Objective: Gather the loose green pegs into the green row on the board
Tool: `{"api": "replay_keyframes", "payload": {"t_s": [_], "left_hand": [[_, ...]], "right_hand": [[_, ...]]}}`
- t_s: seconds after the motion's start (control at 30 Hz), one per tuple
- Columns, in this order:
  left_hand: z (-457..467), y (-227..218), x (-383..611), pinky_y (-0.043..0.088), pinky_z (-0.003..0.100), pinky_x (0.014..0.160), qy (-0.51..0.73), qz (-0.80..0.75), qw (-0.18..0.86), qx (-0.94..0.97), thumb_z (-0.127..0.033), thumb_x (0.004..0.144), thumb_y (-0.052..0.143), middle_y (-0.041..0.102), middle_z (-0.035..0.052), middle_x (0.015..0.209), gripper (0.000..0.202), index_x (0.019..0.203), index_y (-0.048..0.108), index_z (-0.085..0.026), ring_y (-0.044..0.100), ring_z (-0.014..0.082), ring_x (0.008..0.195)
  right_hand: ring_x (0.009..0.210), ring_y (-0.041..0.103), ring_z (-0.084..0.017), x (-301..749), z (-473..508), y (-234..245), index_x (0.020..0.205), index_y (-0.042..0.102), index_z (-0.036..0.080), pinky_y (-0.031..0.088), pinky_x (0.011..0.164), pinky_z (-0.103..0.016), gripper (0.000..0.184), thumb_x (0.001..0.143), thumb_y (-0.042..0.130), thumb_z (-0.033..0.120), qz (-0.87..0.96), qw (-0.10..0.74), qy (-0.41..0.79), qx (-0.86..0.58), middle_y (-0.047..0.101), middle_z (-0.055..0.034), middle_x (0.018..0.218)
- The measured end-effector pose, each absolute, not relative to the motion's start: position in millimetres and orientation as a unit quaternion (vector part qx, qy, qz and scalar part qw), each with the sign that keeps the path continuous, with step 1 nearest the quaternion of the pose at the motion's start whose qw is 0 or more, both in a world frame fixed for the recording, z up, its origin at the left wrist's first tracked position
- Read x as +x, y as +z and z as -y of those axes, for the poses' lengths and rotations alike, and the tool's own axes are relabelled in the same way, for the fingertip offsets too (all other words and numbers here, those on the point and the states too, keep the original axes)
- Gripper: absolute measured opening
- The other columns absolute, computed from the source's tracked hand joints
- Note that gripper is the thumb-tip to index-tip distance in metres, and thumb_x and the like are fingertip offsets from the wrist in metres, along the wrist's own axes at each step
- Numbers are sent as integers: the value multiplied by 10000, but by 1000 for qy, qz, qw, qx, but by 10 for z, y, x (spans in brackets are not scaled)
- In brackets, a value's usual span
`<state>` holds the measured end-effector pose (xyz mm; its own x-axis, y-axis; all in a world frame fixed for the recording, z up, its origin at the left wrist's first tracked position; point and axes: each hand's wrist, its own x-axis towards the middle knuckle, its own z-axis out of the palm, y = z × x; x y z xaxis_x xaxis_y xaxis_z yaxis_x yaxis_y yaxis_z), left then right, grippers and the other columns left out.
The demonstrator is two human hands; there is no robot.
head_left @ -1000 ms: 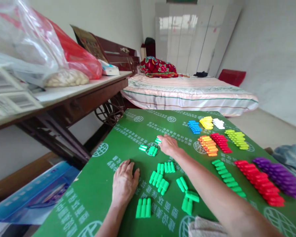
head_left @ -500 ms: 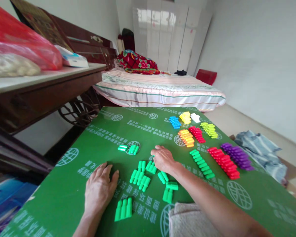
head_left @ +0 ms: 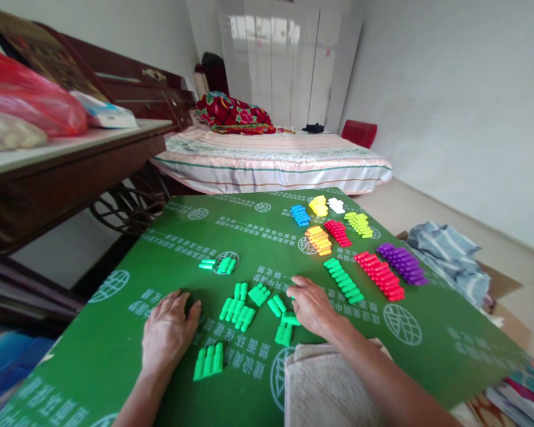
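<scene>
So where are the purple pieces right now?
In the head view, the purple pieces lie toward the right side of the green table, just right of the larger red group.

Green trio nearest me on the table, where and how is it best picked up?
Probably pinch the green trio across its outer long sides, from above: its three pieces lie flat, side by side, apart from the other green pieces. The left hand is nearer.
</scene>
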<state>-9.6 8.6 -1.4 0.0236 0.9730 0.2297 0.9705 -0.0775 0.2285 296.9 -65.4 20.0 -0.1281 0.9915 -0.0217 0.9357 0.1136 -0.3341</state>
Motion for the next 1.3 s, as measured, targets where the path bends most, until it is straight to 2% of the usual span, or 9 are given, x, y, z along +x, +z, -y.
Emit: {"api": "replay_keyframes", "payload": {"t_s": [0.3,0.57,0.73,0.93,1.1,1.3], "left_hand": [[-28,36,-52,415,493,1090,175,-671,-10,721,-498,875,311,568,197,1333,606,1201,605,-80,493,332,1275],[25,27,-8,397,454,1101,177,-679,-16,712,-473,889,310,560,169,1351,569,1198,605,-96,487,312,1279],[22,42,-11,396,455,1108,176,-678,-11,713,-462,891,308,561,174,1349,570,1205,602,-89,481,310,1292],[-29,10,-63,416,488,1089,182,-670,-16,719,-488,877,329,571,184,1335,578,1191,611,-94,496,332,1275],[-38,-9,-62,431,482,1073,191,-669,-21,718,-478,871,347,583,177,1319,551,1175,624,-111,503,326,1265],[-10,-3,-29,430,477,1068,202,-667,-24,717,-464,869,364,589,172,1312,522,1165,626,-123,511,311,1254]], "right_hand": [[1276,520,-208,3045,872,182,1077,706,212,392,1078,-304,290,852,548,119,698,146,140,-687,591,-90,1345],[1198,535,-223,2969,942,258,1013,717,208,396,1050,-322,229,872,545,153,715,164,111,-671,652,-90,1220],[1155,532,-205,2823,795,414,1005,685,211,382,1005,-308,210,871,541,137,784,108,123,-599,683,-54,1113],[975,614,-193,2707,614,519,919,679,194,418,857,-299,202,832,530,90,814,5,98,-572,695,-60,987],[956,632,-191,2749,583,601,853,708,202,426,799,-277,121,818,602,154,815,-21,111,-569,701,-56,972],[957,638,-183,2831,614,638,871,732,222,434,768,-258,91,825,666,265,794,-13,136,-592,705,-40,972]]}}
